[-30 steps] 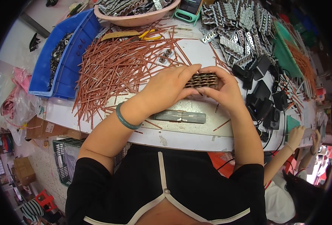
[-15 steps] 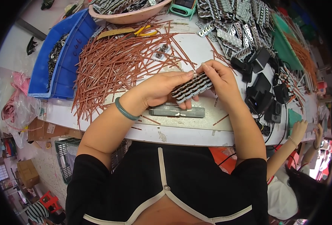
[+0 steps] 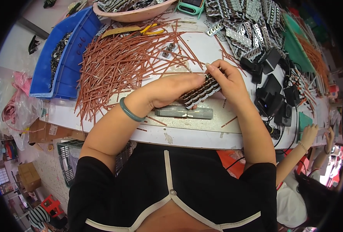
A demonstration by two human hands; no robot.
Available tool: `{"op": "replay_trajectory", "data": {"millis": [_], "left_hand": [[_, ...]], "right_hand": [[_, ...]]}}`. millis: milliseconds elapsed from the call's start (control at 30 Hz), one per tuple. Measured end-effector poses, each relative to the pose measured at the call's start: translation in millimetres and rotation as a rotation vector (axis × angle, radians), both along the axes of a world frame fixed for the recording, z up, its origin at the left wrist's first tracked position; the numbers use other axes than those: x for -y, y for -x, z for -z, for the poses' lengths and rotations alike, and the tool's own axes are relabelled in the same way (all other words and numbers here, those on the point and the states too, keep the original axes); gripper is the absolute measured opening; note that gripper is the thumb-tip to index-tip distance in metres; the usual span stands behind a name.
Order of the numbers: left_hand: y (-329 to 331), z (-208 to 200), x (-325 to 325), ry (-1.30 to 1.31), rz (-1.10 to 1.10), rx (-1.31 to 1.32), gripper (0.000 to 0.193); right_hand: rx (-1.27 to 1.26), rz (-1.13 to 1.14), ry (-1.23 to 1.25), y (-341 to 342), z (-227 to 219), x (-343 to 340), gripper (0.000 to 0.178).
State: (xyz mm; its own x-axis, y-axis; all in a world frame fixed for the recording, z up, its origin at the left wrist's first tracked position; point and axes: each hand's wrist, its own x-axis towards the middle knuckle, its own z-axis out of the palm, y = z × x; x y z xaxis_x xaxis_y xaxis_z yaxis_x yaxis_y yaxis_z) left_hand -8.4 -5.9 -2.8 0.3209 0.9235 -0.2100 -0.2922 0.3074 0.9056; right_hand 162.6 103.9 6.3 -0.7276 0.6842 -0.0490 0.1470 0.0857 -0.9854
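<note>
Between my hands, above the bench, is a tilted bundle of silvery metal strips (image 3: pixel 202 92) with dark, scalloped rows. My left hand (image 3: pixel 174 89) is wrapped round its left part, the flattened fingers lying over the upper edge and one fingertip showing below. My right hand (image 3: pixel 230 82) pinches the upper right end between thumb and fingers. Under the bundle a grey metal bar (image 3: pixel 183 112) with a slot lies on a pale metal plate (image 3: pixel 227 125). Beyond my left hand spreads a heap of thin reddish-brown sticks (image 3: pixel 113 65).
A blue bin (image 3: pixel 69 62) of small dark parts stands left. Yellow-handled pliers (image 3: pixel 152 31) lie on the sticks. Far back are a pink basin (image 3: pixel 136 14) and piled metal strips (image 3: pixel 248 29). Black adapters and cables (image 3: pixel 270 92) sit right, near another person's hand (image 3: pixel 310 133).
My left hand has turned over the bundle; its thumb and fingers now cover more of the upper left side, and fewer fingertips show beneath. My right hand keeps its pinch, nearly still.
</note>
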Motion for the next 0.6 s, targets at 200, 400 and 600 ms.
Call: {"op": "replay_trajectory", "data": {"millis": [200, 400, 600], "left_hand": [[0.8, -4.8, 1.1, 0.235, -0.196, 0.303, 0.034], [1.3, -2.3, -0.4, 0.188, -0.155, 0.328, 0.030], [3.3, -4.2, 1.7, 0.201, -0.189, 0.308, 0.029]], "right_hand": [[-0.024, -0.001, -0.087, -1.1, -4.7, -0.7, 0.022], [-0.080, -0.025, -0.072, -1.3, -4.6, 0.4, 0.018], [-0.155, -0.029, 0.143, 1.0, 3.3, -1.8, 0.026]]}}
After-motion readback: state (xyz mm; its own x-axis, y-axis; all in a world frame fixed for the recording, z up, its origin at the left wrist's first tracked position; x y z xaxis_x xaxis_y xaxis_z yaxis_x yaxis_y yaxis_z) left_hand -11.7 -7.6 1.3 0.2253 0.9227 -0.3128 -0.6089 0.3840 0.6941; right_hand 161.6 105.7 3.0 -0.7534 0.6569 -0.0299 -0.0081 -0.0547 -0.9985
